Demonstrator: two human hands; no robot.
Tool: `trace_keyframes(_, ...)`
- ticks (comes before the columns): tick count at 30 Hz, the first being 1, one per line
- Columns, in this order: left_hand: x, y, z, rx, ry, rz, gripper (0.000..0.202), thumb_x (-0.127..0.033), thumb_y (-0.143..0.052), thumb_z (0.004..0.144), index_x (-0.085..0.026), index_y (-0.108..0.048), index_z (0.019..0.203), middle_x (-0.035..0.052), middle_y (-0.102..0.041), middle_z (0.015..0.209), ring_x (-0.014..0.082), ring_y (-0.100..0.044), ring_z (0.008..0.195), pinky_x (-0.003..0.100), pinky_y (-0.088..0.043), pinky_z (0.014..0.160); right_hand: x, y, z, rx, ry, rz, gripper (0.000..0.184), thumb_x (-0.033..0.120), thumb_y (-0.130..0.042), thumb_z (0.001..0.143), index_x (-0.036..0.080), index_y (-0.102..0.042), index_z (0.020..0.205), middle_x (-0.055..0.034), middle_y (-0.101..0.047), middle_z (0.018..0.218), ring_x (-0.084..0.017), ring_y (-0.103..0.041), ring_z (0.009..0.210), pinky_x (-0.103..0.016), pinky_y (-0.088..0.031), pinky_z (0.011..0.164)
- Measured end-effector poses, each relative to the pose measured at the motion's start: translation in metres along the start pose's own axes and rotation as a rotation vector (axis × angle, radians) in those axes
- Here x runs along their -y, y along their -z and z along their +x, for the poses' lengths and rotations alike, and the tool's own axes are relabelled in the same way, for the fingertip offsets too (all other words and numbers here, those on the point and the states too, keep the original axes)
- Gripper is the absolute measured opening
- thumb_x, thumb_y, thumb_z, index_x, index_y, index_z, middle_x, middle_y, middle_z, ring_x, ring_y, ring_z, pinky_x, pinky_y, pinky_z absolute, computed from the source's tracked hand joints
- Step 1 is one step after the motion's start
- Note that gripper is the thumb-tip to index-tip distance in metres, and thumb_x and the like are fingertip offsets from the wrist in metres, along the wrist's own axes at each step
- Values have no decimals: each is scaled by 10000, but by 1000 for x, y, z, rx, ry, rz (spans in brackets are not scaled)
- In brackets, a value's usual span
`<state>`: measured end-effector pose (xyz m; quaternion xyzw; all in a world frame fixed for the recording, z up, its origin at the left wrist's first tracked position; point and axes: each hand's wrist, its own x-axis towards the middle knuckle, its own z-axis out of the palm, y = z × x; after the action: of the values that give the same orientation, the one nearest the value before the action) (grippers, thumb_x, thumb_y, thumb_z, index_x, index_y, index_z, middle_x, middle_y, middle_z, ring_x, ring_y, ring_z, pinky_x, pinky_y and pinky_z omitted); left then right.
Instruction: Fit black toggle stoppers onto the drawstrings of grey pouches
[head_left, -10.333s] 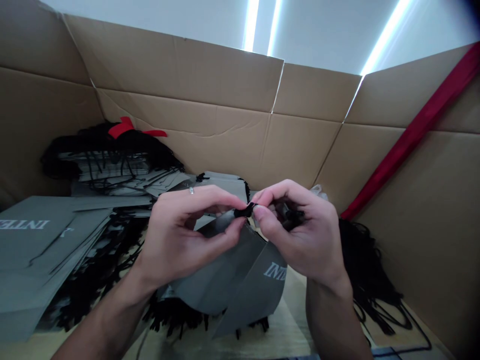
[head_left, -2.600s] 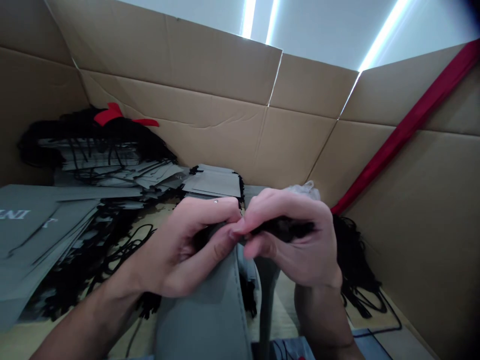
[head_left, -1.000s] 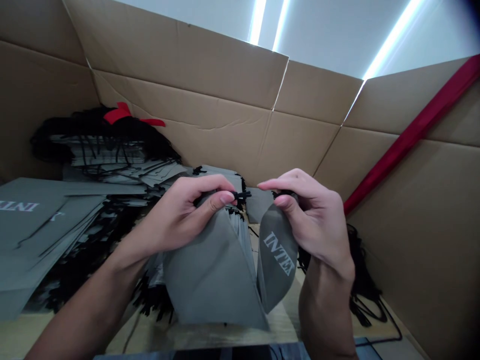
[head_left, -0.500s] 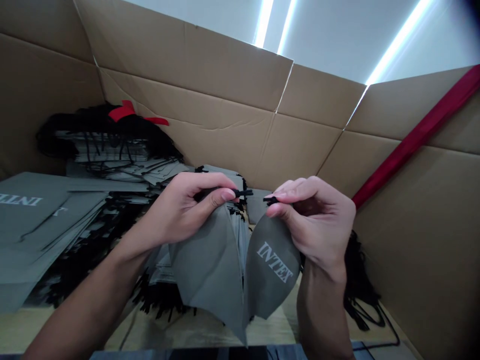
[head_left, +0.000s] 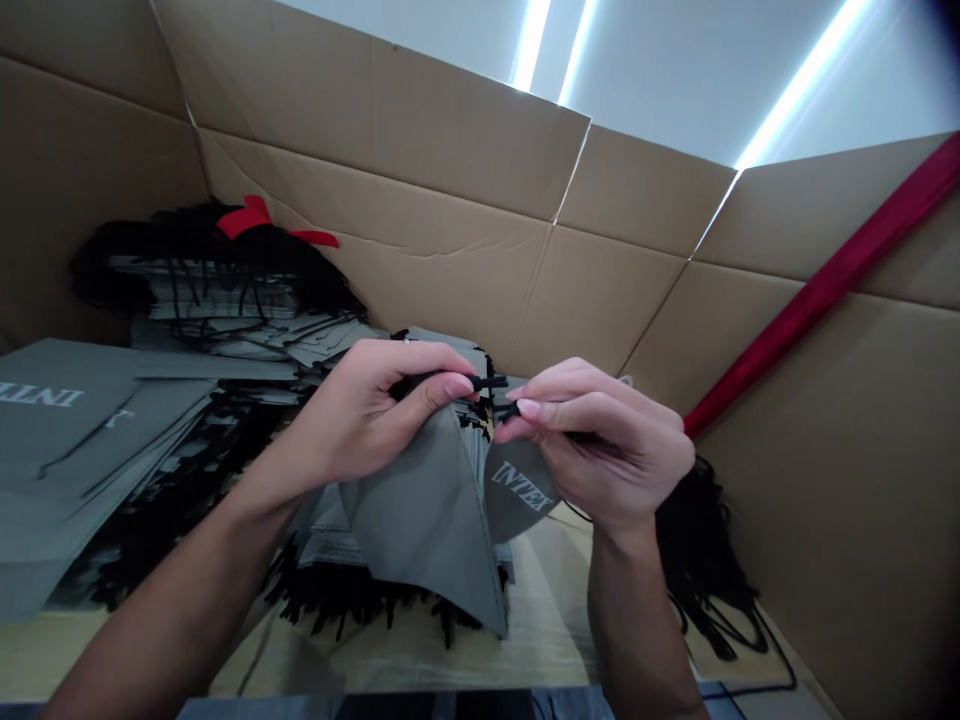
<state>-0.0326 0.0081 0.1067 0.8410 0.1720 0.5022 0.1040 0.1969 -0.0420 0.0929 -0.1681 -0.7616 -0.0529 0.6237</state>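
Observation:
Between thumb and fingers, my left hand [head_left: 405,405] pinches black cord ends [head_left: 491,382] at a corner of a grey fabric piece [head_left: 427,510], which hangs below in a fold. My right hand [head_left: 600,430] pinches another short pair of black cord ends [head_left: 506,411], close to the left ones. The folded right part of the fabric, with white INTEX lettering [head_left: 523,486], hangs partly behind my right hand. The cord tips lie near each other with a small gap. My fingers hide where the cords meet the fabric.
Stacked grey pieces with black cord fringes [head_left: 330,540] lie beneath my hands. More grey pieces [head_left: 90,450] and a black cord bundle with a red strip [head_left: 251,215] are at left. Loose black cords [head_left: 709,560] lie right. Cardboard walls [head_left: 450,190] surround the wooden table [head_left: 547,650]; a red band [head_left: 825,290] crosses one.
My right hand has moved left, bringing its cord ends nearer those in my left hand. The lettered part of the fabric has shifted left and up. My left hand has barely moved.

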Motion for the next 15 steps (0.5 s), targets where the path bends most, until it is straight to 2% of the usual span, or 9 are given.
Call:
trace_keyframes(5,-2,2,-1,-20,-30,23,190,-217,-680,1087,-159,-804,956,-34,-799,828,79,-693,713,133,-505,697,5,1,3,51,-86,-35,177,59,-899,908,224,-861,960,-33,-845,938,-156,-780,803,-293,-644,730)
trace_keyframes(7,-3,2,-1,3,-23,18,181,-212,-683,1084,-160,-799,955,-44,-785,811,71,-679,704,127,-494,686,7,2,2,83,-162,-71,155,103,-911,916,235,-852,971,-14,-843,948,-145,-780,824,-275,-633,759)
trace_keyframes(11,-4,0,-2,83,-17,-32,154,-210,-692,1083,-182,-805,982,-65,-782,816,60,-678,706,122,-480,673,8,3,-5,77,-416,15,372,147,-1003,819,279,-746,1053,48,-821,934,-141,-800,806,-240,-629,743)
trace_keyframes(15,0,-2,-2,146,-42,-56,106,-247,-737,1069,-191,-809,1015,-55,-812,876,71,-700,735,136,-492,688,8,7,-7,182,-488,77,396,141,-1010,808,269,-663,949,57,-811,897,-157,-813,818,-248,-621,761)
